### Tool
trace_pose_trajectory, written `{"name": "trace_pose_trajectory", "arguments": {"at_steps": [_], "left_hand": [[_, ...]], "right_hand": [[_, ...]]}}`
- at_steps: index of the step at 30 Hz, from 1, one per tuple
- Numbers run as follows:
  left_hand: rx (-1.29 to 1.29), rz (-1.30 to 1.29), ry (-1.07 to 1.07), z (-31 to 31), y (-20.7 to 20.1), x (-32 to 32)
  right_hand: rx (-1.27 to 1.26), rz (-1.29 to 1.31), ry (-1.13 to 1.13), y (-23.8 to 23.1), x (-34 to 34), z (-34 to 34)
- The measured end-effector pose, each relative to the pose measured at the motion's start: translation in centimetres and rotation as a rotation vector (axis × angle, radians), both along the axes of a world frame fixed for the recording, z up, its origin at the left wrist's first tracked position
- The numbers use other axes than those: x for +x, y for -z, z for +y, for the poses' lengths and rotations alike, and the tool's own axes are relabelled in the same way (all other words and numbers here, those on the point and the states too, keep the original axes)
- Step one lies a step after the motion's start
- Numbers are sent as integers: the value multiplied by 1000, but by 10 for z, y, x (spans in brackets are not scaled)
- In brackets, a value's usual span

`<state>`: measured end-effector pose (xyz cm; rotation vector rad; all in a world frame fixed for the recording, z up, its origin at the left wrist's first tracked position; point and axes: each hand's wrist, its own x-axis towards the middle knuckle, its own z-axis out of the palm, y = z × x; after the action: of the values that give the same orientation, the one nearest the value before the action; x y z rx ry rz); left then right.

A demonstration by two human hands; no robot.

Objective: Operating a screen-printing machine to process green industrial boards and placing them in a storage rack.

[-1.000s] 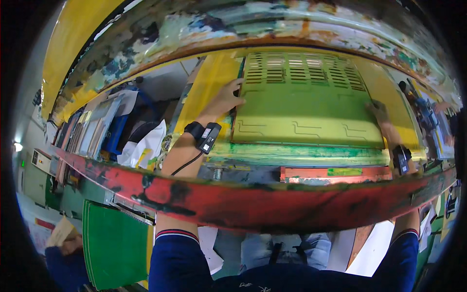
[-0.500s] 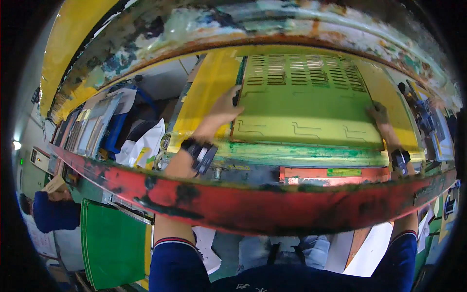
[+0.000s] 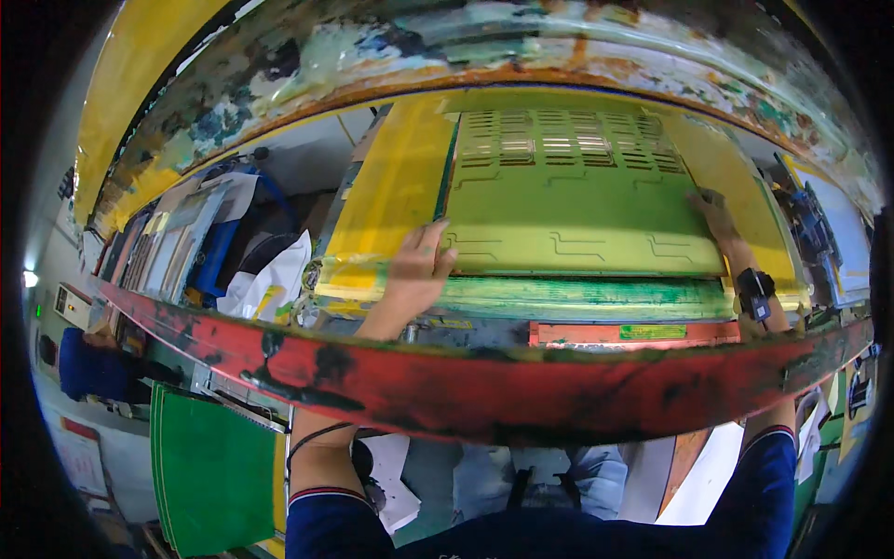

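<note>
A flat green panel (image 3: 577,219) lies on the yellow bed (image 3: 377,200) in front of me. Rows of slots cross its far part, and thin stepped lines mark its near part. My left hand (image 3: 417,270) is open at the panel's near left corner, fingers stretched out, their tips by the edge. On the right side, my right hand (image 3: 712,216) has its fingers bent over the panel's edge; their tips are hard to make out. A dark device (image 3: 756,291) is strapped to my right wrist. Another strap circles my left forearm below the red bar.
A paint-stained red bar (image 3: 521,396) crosses in front of my body, over both forearms. Above the bed hangs a stained frame (image 3: 484,51). Crumpled white paper (image 3: 270,284) lies at left, with a green board (image 3: 214,470) below. A person (image 3: 93,363) stands far left.
My left hand has come back along the panel's left edge to its near corner. The left strapped device has shifted down the forearm. My right hand stays at the right edge.
</note>
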<state>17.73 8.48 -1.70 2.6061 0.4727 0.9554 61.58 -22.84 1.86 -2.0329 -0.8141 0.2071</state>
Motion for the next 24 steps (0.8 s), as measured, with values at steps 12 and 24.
{"name": "trace_pose_trajectory", "arguments": {"at_steps": [12,24], "left_hand": [[113,-5,83,-8,8,25],[-339,-25,142,-97,-19,-90]], "right_hand": [[-90,-504,151,58,81,-38],[109,-323,-135,95,-266,-172]]}}
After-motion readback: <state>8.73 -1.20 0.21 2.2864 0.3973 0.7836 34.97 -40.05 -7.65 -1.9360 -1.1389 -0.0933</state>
